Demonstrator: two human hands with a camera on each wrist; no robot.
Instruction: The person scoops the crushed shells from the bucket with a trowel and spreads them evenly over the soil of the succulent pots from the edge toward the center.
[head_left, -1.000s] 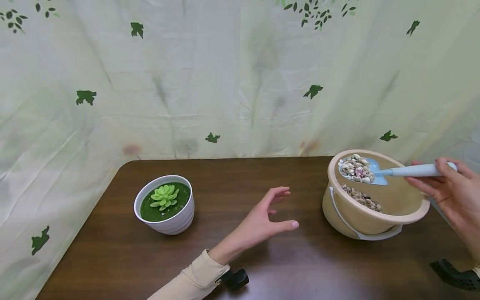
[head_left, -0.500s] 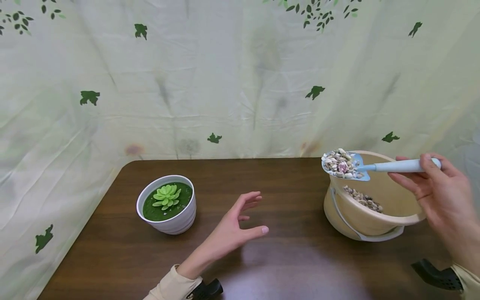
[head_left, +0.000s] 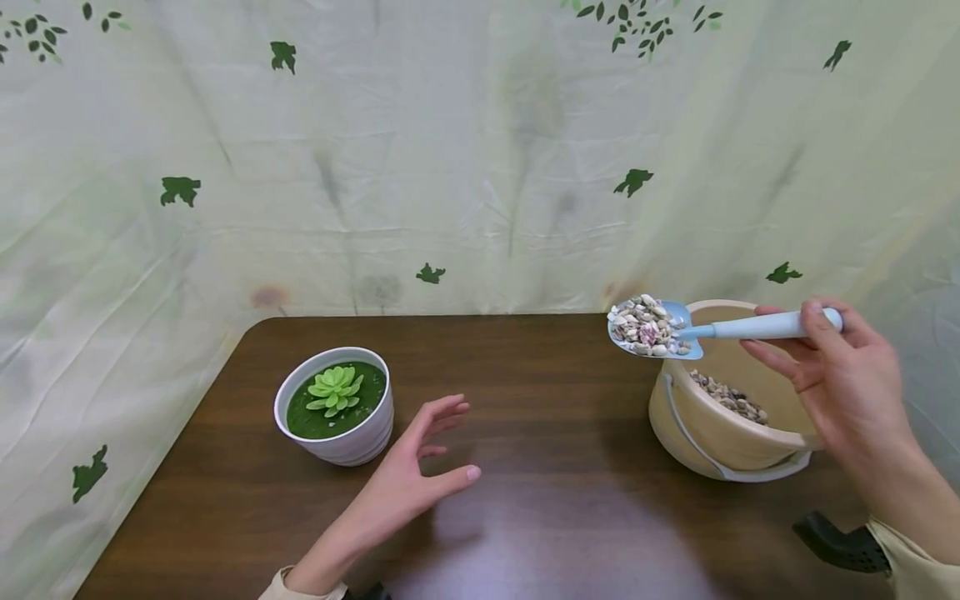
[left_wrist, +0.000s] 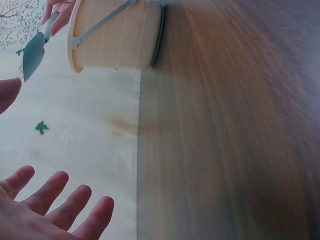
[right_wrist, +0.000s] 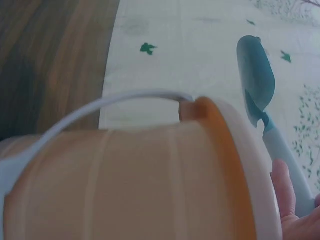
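Observation:
My right hand [head_left: 847,367] grips the pale blue handle of a small scoop shovel [head_left: 757,326]. Its blade carries a heap of mixed pebbles [head_left: 647,325] and hangs over the left rim of a beige bucket [head_left: 705,433]. More pebbles [head_left: 727,398] lie inside the bucket, whose grey-white bail handle droops down its front. In the right wrist view the shovel [right_wrist: 257,75] shows from its underside, beyond the bucket rim. My left hand [head_left: 397,475] hovers over the table with fingers spread and holds nothing. It is just right of a white pot [head_left: 352,437] with a green succulent [head_left: 334,391].
The brown wooden table [head_left: 525,400] ends at a back edge against a pale curtain [head_left: 465,167] printed with green leaves. The bucket stands at the table's right, the pot at its left. Dark wrist cameras [head_left: 840,542] jut out below the hands.
My right hand has carried the loaded shovel leftward, from above the bucket's opening to past its left rim. My left hand has drawn left, toward the pot.

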